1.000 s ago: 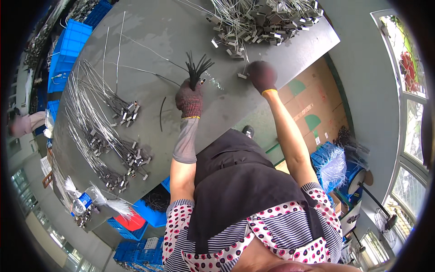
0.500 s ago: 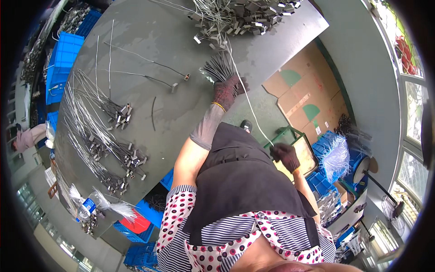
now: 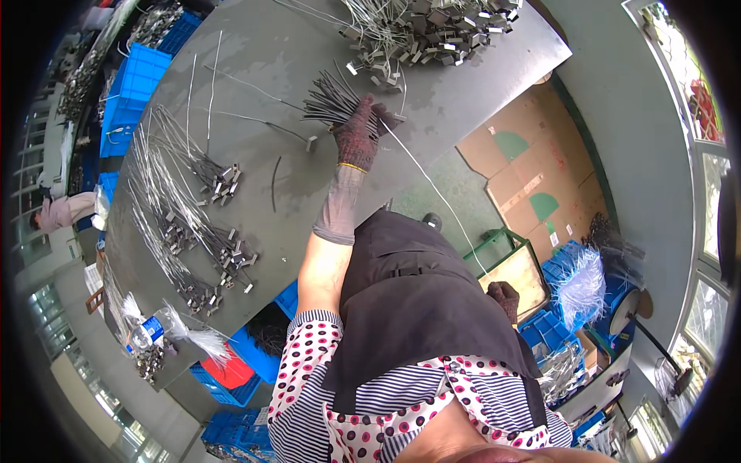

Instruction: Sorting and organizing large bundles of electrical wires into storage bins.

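My left hand [image 3: 357,139], in a dark reddish knit glove, is closed around a bundle of thin black tubes [image 3: 330,100] over the table. A dark piece with a small metal end [image 3: 392,119] shows at its fingertips. From there a thin whitish wire [image 3: 429,182] runs taut down to the right. Near the wire's lower end is my right hand [image 3: 505,299], gloved too, beside my apron, its fingers curled on the wire. A single black tube [image 3: 274,184] and two loose cables with small metal connectors [image 3: 311,143] lie left of my left hand.
The grey table [image 3: 255,147] bears a heap of connector cables [image 3: 448,35] at the far side and cable bundles [image 3: 181,224] at left. A green-framed stool [image 3: 521,282] and blue crates [image 3: 544,336] stand at right. Flattened cardboard [image 3: 532,166] lies beyond the table edge. Another person [image 3: 65,212] is far left.
My left hand has shifted left with the tubes, which now point more to the left. My right hand has moved down and right, drawing the wire straighter.
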The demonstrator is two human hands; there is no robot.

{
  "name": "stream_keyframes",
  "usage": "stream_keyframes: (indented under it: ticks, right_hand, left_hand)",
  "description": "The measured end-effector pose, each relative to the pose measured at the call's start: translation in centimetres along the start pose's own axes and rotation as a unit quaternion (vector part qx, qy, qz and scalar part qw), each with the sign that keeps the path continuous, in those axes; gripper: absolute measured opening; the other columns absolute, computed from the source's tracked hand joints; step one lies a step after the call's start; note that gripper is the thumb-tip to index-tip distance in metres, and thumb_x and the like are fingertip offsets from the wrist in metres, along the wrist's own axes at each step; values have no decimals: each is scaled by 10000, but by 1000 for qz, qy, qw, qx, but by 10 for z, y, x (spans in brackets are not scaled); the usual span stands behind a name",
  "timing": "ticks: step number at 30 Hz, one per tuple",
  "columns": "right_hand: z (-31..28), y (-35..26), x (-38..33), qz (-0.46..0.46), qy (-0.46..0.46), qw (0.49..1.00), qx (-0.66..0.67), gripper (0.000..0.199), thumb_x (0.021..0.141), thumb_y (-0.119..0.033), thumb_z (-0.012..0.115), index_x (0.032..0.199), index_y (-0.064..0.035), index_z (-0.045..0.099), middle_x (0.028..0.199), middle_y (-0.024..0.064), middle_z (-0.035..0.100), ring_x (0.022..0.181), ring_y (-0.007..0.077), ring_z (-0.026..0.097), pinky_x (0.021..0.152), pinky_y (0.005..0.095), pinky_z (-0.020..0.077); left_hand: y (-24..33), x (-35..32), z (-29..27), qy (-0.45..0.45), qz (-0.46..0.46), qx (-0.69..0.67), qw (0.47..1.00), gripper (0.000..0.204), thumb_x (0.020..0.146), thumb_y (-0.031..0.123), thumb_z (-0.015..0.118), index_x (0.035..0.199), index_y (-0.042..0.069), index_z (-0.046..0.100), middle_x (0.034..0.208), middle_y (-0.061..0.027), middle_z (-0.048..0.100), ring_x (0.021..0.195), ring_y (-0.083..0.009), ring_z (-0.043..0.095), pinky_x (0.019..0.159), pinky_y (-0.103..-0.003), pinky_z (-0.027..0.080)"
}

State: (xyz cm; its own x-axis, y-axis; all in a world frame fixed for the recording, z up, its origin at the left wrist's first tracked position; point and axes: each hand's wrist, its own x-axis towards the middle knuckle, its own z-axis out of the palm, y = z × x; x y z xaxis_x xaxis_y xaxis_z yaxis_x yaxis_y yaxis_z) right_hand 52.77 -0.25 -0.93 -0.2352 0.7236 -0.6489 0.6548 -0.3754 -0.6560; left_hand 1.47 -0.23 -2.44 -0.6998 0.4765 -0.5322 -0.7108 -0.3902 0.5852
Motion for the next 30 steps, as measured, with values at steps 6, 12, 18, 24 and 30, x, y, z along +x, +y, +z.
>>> stream_keyframes:
  ticks: [6,12,18,24,30]
  right_hand:
    - [2,-23,27,-35,-10,999,-35,271,913,-245,631,787,-7,651,612,24,594,530,95,518,506,253,419]
    - [70,-97,81,-58,-80,995,32,296,945,-291,584,1002,-10,660,794,62,657,634,116,573,535,251,445]
    - [181,-252,120,-160,-79,984,7,507,981,-430,460,1218,4,573,1006,176,675,814,258,669,650,352,522]
    - [269,-322,146,-284,-96,953,-51,572,963,-506,449,1160,16,573,1063,287,642,1042,451,594,935,475,450]
    - [281,-360,155,-222,113,921,-299,630,812,-400,696,1287,-33,501,1243,238,580,1152,377,569,945,463,477]
  left_hand:
    - [-6,-21,-13,-36,0,35,999,200,918,213,682,1000,35,644,871,-93,664,766,-242,669,727,-479,615]
    - [-36,-50,-17,-86,-60,86,991,233,912,192,689,1048,5,657,933,-100,673,801,-241,677,751,-416,613]
    - [-41,-79,2,-61,-74,254,962,228,853,180,746,994,7,702,948,-82,696,834,-178,673,722,-308,595]
    - [-3,-30,-37,-149,336,574,732,274,923,338,618,956,68,648,714,-103,644,632,-157,630,581,-313,513]
    - [57,-18,-48,142,43,627,765,330,867,368,696,945,48,704,757,-109,684,688,-194,662,567,-320,502]
